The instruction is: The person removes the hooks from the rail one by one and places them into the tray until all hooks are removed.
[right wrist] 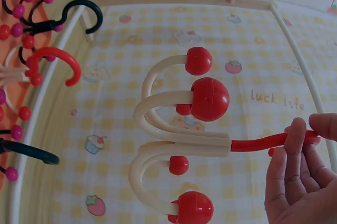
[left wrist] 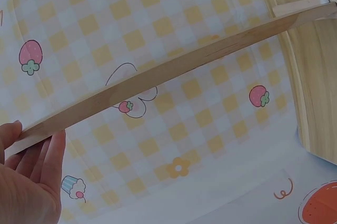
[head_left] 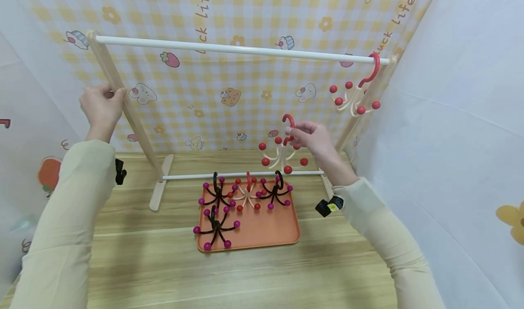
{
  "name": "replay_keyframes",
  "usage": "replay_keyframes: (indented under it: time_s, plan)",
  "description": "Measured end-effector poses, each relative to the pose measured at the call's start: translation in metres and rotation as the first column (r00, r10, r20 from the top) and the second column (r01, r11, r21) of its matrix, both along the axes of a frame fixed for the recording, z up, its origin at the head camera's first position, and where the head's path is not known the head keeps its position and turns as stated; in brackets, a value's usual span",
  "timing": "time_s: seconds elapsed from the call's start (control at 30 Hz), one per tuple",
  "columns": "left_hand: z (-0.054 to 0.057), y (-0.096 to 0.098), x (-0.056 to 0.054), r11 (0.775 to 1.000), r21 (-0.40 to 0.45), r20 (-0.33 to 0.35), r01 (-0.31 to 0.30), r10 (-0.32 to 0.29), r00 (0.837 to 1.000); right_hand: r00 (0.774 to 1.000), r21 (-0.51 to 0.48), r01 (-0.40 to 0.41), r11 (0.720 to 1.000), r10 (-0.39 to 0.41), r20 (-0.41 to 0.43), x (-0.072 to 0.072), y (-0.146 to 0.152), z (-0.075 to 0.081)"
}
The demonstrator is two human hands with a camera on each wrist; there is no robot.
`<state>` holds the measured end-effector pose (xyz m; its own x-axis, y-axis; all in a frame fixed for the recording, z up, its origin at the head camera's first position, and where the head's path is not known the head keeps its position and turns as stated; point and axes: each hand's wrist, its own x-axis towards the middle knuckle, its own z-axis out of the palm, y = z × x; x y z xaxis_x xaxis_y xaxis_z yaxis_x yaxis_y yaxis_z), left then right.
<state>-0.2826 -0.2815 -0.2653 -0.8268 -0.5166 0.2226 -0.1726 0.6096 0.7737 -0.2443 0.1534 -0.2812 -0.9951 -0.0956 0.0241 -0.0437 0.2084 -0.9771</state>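
My left hand (head_left: 103,108) grips the left wooden post (head_left: 123,95) of a rack; in the left wrist view thumb and fingers wrap its edges. With my right hand (head_left: 317,140) I pinch the red hook of a cream multi-arm hanger (head_left: 282,156) tipped with red balls. That hanger is in the air, below the rack's white top rod (head_left: 237,49) and above the tray. Another red-and-cream hanger (head_left: 355,100) hangs by its hook near the rod's right end. The right wrist view shows the held hanger (right wrist: 202,145) close up, its hook partly covered by fingers.
An orange tray (head_left: 266,236) on the wooden table holds several black hangers (head_left: 217,226) with magenta balls and one red-and-cream hanger (head_left: 247,195). A white lower rod (head_left: 184,177) runs behind the tray. A checked yellow cloth (head_left: 245,95) hangs behind the rack.
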Motion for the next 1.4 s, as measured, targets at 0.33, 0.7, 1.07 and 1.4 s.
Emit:
replay_keyframes:
  time_s: [0.33,0.7,1.07,1.4]
  plan:
    - [0.000,0.001,0.001,1.000,-0.018,-0.009,0.003,-0.003,1.000,0.992,0.007,-0.092,0.996,0.091,0.086,0.011,-0.006,-0.024]
    - [0.001,0.001,0.002,1.000,-0.015,-0.012,0.004,-0.004,1.000,0.982,0.006,-0.100,0.995,0.098,0.162,0.023,-0.013,-0.045]
    - [0.002,0.002,0.001,1.000,-0.018,0.002,0.005,-0.005,1.000,0.971,-0.037,-0.140,0.989,0.145,0.190,0.035,-0.019,-0.066]
    - [0.001,0.001,0.002,1.000,-0.008,-0.009,0.007,-0.008,1.000,0.954,-0.061,-0.185,0.981,0.194,0.227,0.049,-0.030,-0.083]
